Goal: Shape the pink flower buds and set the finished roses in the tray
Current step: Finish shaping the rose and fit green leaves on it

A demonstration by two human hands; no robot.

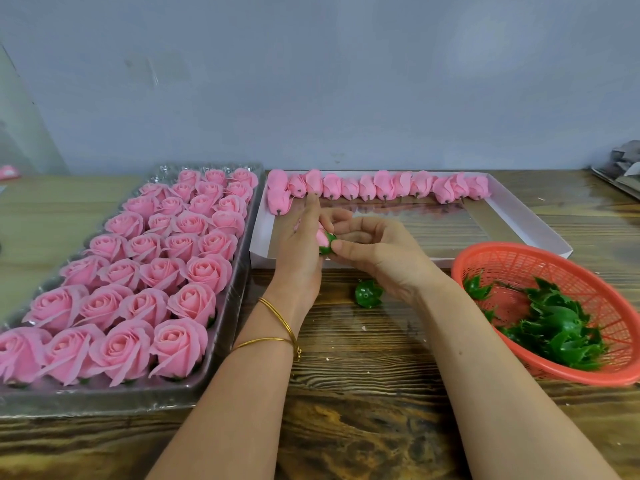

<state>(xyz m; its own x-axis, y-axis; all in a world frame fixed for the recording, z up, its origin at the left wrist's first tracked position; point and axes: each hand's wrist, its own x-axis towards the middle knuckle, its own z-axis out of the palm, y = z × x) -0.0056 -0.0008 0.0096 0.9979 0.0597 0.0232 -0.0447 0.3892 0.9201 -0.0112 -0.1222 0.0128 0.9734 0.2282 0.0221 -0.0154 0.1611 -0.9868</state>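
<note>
I see my left hand (299,244) and right hand (377,251) both pinching one pink bud (323,238) in its green calyx, just right of the rose tray (104,401)

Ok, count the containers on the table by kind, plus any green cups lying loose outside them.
Clear tray of roses: 1
White tray of buds: 1
Red basket: 1
Loose green cup: 1
Total: 4

Bud (324,240) between the hands: largely covered by left hand (299,247) (green base visible); basket (491,251) beyond right hand (377,254): clipped by frame edge; tray (138,405) beyond left hand: likewise.
</note>
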